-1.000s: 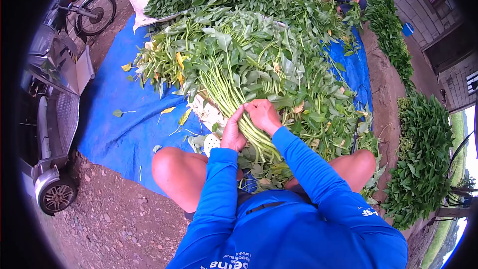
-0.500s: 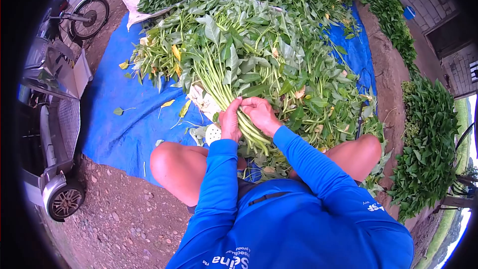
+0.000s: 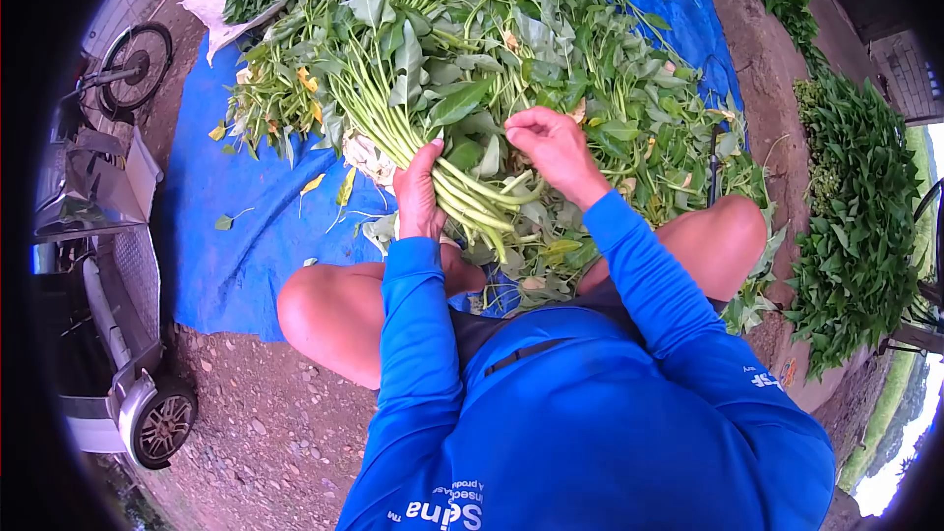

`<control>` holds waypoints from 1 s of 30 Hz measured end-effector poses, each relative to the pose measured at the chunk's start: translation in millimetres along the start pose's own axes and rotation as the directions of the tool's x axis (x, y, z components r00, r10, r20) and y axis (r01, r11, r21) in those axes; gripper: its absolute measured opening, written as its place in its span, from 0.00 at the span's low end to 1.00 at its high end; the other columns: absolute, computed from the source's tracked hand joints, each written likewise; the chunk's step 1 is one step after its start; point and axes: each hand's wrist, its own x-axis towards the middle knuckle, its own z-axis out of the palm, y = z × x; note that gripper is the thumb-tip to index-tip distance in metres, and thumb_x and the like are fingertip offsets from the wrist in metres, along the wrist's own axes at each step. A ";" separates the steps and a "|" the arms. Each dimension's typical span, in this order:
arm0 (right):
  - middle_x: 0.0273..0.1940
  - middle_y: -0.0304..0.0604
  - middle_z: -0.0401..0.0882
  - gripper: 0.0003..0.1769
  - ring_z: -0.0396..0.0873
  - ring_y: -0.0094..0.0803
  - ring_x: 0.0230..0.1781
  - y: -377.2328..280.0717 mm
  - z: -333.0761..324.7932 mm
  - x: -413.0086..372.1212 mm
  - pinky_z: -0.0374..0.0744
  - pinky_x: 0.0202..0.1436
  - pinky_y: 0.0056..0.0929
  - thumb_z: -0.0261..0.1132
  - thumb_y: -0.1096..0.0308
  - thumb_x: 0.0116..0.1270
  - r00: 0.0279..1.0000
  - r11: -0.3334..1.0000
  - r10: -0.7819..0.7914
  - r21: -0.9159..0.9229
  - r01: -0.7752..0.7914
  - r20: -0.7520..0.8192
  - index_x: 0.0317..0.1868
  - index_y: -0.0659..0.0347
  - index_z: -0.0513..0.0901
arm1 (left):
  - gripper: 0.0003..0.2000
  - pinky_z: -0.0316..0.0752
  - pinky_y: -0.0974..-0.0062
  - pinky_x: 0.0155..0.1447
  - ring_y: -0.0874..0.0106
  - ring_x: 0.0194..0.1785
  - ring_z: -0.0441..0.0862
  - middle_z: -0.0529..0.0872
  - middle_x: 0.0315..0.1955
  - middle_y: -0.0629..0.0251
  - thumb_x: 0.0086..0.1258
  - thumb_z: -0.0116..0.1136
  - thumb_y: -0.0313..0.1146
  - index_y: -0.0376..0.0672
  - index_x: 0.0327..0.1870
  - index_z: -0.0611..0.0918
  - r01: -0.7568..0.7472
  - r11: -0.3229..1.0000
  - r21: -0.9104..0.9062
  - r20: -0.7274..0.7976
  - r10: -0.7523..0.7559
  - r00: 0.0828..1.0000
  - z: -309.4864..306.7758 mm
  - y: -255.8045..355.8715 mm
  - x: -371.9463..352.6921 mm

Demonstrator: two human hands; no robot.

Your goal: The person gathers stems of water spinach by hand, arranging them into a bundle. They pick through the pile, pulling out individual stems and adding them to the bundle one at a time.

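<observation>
Squatting on gravel, bunching leafy stalks over a blue tarp

At lower centre of the frame, between bare knees and smooth blue sleeves, the left hand [image 3: 421, 192] has its grip wrapped tight around a bundle of smooth pale-green stems with broad pointed leaves [image 3: 470, 199]. The cut ends slant toward the lower right and the leaves fan to the upper left. Just right of it, the right hand [image 3: 557, 147] rests curled on the leaves with fingertips [image 3: 519, 134] drawn close together; I cannot tell whether that grip closes on a stalk. Beyond the hands, a loose heap of tangled green stalks [image 3: 629, 88] lies on the crinkled blue plastic tarp [image 3: 246, 236], which is spread over coarse brown gravel [image 3: 256, 413]. Tidy stacked bunches of dark leaves [image 3: 855, 216] line the right edge.
</observation>
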 end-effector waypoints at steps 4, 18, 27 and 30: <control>0.41 0.42 0.87 0.12 0.84 0.28 0.42 -43.7 -38.4 -43.1 0.83 0.48 0.31 0.70 0.70 0.70 0.962 0.958 -0.026 -0.267 0.102 0.273 0.50 0.66 0.92 | 0.15 0.92 0.62 0.54 0.60 0.46 0.93 0.91 0.47 0.53 0.74 0.68 0.29 0.31 0.57 0.83 -0.002 1.000 -0.028 0.046 0.003 0.999 -7.7 7.6 5.5; 0.38 0.54 0.89 0.16 0.87 0.54 0.41 -35.0 -2.5 -85.0 0.83 0.46 0.51 0.64 0.60 0.71 0.967 0.816 0.112 -0.576 0.041 0.227 0.41 0.66 0.90 | 0.11 0.91 0.65 0.47 0.65 0.43 0.91 0.90 0.41 0.58 0.71 0.69 0.27 0.30 0.49 0.84 -0.116 0.990 0.085 -0.088 0.124 0.988 21.9 13.3 -5.3; 0.48 0.58 0.91 0.19 0.89 0.57 0.47 37.5 -78.4 -35.6 0.85 0.55 0.50 0.66 0.57 0.67 0.836 0.604 0.428 -0.797 0.017 0.342 0.42 0.65 0.92 | 0.12 0.88 0.68 0.48 0.67 0.40 0.90 0.91 0.40 0.58 0.73 0.69 0.30 0.31 0.49 0.85 -0.146 0.973 0.180 -0.085 0.163 0.983 30.7 59.6 -13.9; 0.50 0.63 0.90 0.18 0.89 0.57 0.49 91.7 -152.5 23.2 0.85 0.58 0.47 0.71 0.59 0.64 0.806 0.783 0.022 -0.491 -0.381 -0.591 0.46 0.66 0.91 | 0.12 0.89 0.69 0.47 0.67 0.40 0.91 0.91 0.42 0.58 0.74 0.69 0.31 0.32 0.50 0.85 -0.142 0.977 0.162 -0.102 0.160 0.982 25.5 52.0 -8.6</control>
